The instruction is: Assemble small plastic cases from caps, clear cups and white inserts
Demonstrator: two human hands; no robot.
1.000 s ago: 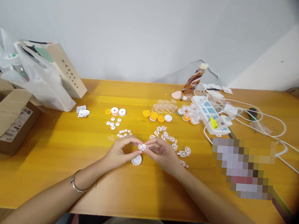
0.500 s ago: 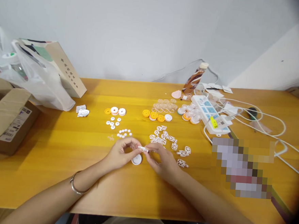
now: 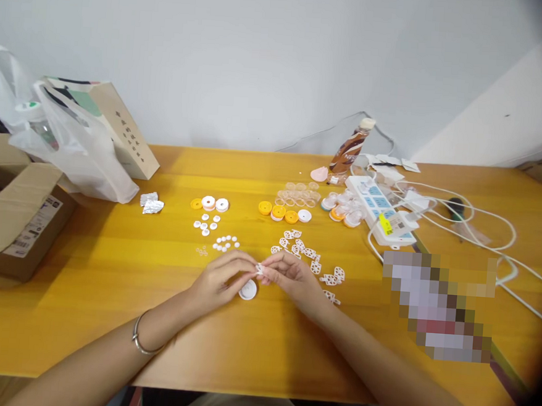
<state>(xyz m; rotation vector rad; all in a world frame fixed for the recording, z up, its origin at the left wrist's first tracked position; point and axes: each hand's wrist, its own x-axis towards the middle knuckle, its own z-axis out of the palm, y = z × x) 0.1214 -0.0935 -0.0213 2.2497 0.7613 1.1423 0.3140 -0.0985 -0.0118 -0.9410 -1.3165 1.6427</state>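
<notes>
My left hand (image 3: 221,280) and my right hand (image 3: 293,279) meet over the yellow table (image 3: 261,344), and both pinch one small white lattice piece (image 3: 260,268) between their fingertips. Just below them a round white disc (image 3: 248,290) lies on the table. Several more white lattice pieces (image 3: 307,253) are scattered behind and to the right of my right hand. Small white buttons (image 3: 224,242) lie behind my left hand. A metal bangle (image 3: 138,339) circles my left wrist.
Orange and white round caps (image 3: 280,211) and clear rings (image 3: 299,192) sit further back. A power strip (image 3: 381,214) with white cables, a brown bottle (image 3: 349,148), a cardboard box (image 3: 14,222), a plastic bag (image 3: 66,139) and crumpled foil (image 3: 151,202) ring the table.
Both hands kept pinching the lattice piece and turned it between the fingertips; it now looks smaller and more bunched. The view shifted slightly.
</notes>
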